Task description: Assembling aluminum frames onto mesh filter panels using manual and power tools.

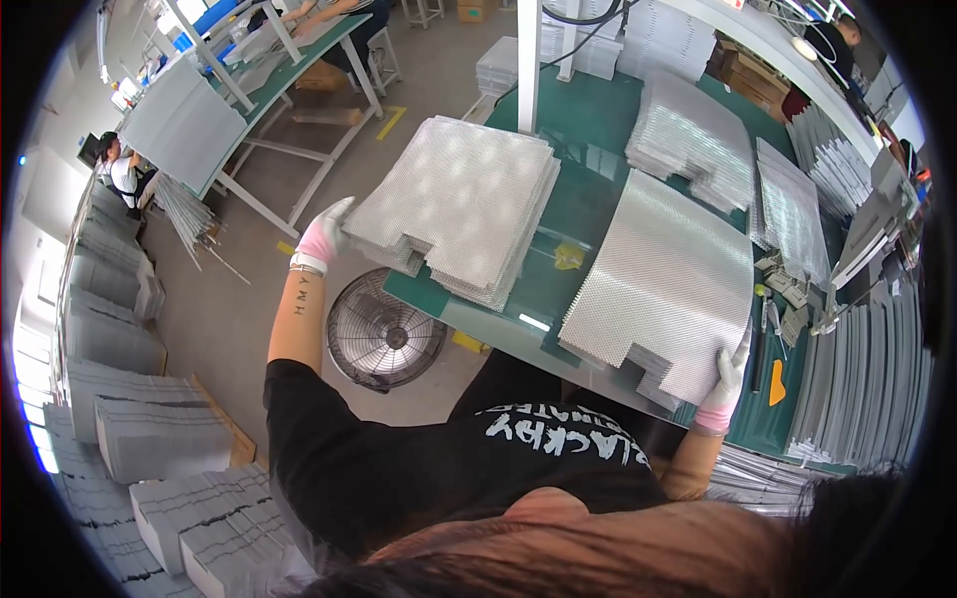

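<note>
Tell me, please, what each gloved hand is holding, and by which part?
The left hand grips the stack of silver mesh sheets at its left corner; the right hand holds the single curved silver mesh sheet at its near right corner.

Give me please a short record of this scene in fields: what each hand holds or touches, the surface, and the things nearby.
left hand: gloved left hand grips the edge of a stack of silvery perforated metal mesh sheets
right hand: gloved right hand holds the corner of a single curved silvery mesh sheet
surface: green-topped workbench
nearby: further mesh sheet stacks; round wire-guard floor fan below the bench edge; orange-handled tool by the right hand
</note>
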A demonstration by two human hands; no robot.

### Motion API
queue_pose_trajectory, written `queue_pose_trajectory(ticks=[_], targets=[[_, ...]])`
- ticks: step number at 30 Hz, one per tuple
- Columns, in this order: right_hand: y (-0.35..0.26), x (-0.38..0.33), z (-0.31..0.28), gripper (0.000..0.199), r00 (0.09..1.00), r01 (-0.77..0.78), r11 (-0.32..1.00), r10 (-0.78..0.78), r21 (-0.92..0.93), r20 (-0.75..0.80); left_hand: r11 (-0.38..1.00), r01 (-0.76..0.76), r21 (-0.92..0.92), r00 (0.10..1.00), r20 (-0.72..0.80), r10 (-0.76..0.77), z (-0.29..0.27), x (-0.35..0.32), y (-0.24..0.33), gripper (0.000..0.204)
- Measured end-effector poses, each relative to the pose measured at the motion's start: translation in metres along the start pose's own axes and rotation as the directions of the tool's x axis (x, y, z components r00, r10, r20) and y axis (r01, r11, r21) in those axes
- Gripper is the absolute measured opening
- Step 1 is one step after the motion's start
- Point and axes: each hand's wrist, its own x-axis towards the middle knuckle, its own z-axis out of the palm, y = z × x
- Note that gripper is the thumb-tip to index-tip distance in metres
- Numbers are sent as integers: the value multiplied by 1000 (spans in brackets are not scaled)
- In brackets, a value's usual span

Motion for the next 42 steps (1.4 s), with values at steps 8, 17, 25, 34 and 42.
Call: queue_pose_trajectory(ticks=[8,17,25,34,42], targets=[[-5,3,12,77,999,-11,1000,11,23,33,543,504,-672,864,388,-321,15,21,-47,60],[0,1,-12,78,999,49,997,-50,-67,-16,932,361,-24,917,194,-349,14,17,25,77],[-23,-9,-22,74,990,88,995,-93,-50,-102,833,347,430,931,-50,-362,14,3,55,92],[-47,-16,-55,79,962,172,980,-188,-96,-200,847,73,526,924,-355,141,45,-17,116,60],[-68,-37,-167,73,906,170,979,-199,-109,-373,774,-612,-162,772,92,629,152,-86,237,40]])
